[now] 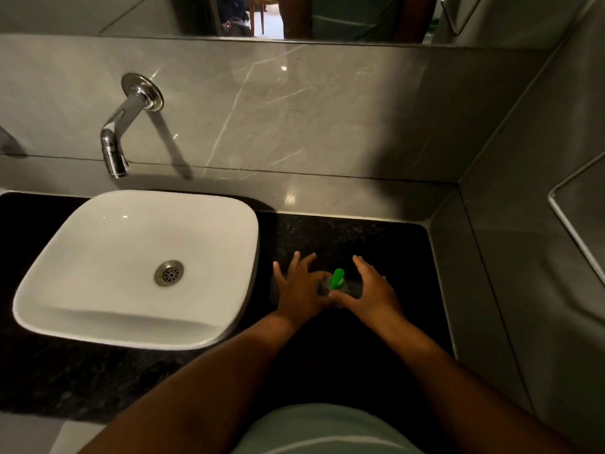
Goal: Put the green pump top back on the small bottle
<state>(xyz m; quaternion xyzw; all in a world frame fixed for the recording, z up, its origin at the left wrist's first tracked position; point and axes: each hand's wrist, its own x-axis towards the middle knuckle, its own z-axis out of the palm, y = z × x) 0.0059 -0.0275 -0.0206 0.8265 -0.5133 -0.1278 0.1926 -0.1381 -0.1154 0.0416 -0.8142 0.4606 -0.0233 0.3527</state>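
Note:
A small clear bottle stands on the black counter to the right of the basin. The green pump top sits on its neck, tilted a little toward the far right. My left hand is on the bottle's left side, index finger and thumb pinched on it and the other fingers spread. My right hand is close on the right, fingers straight and apart, its thumb resting by the bottle's near side. The hands hide the bottle's lower part.
A white square basin stands on the counter at the left, with a chrome wall tap above it. Grey marble walls close the back and the right side. A metal rail sticks out of the right wall. A mirror runs along the top.

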